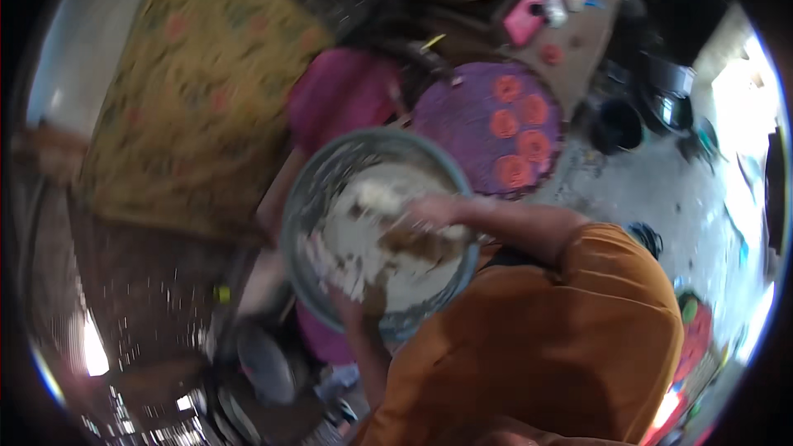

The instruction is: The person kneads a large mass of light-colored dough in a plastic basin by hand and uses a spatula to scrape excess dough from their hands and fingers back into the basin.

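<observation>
The right hand (434,212) reaches in over the round grey-green basin (296,223), its fingertips blurred close to a soft, off-white lump (378,196); whether they are spread or closed on it, I cannot tell. The left hand (337,285) is low inside the basin on its left side, among pale smears; blur hides how far its fingers are bent, so I cannot tell its grip either.

The pale, pasty, dough-like mass (347,235) spreads across the basin's bottom, mostly smooth, with a brownish patch towards the right hand. Ragged, sticky streaks coat the sloping inner wall.

Just beyond the basin's upper right is a flat purple disc (450,120) marked with coral-red rings. Just above its upper left is a rounded magenta thing (343,91), too blurred for its material to show. Near the basin's lower right, the person's smooth orange garment (537,347) shows faint creases. Below its lower left is a dull grey round dish (266,363).

Farther from the basin, to the upper left, lies a yellowish-brown floral cloth (198,107); well to the right, dark rounded pots (619,125) stand on a grey floor (652,198).
</observation>
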